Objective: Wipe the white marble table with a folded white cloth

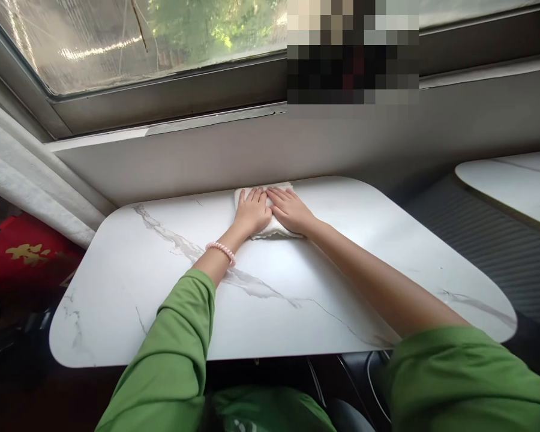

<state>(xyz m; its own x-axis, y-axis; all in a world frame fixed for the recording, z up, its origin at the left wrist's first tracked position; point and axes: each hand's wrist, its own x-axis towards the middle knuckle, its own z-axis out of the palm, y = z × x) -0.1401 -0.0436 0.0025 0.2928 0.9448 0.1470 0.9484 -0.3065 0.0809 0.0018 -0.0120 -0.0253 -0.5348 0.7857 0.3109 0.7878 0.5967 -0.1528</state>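
Note:
A folded white cloth (276, 228) lies flat at the far edge of a white marble-patterned table (171, 312), close to the wall. My left hand (253, 213) rests palm down on the cloth's left part, its fingers spread and pointing away from me. Beside it, my right hand (291, 210) lies flat on the cloth's right part, fingers stretched toward the upper left. The two hands meet near the middle of the cloth. A pink bead bracelet (222, 253) circles my left wrist.
Behind the table stand a pale wall (184, 162) and a framed window (171, 36). A white curtain (31, 174) and a red bag (31, 255) are at the left. At the right are ridged grey material (468, 252) and another white tabletop (522, 180).

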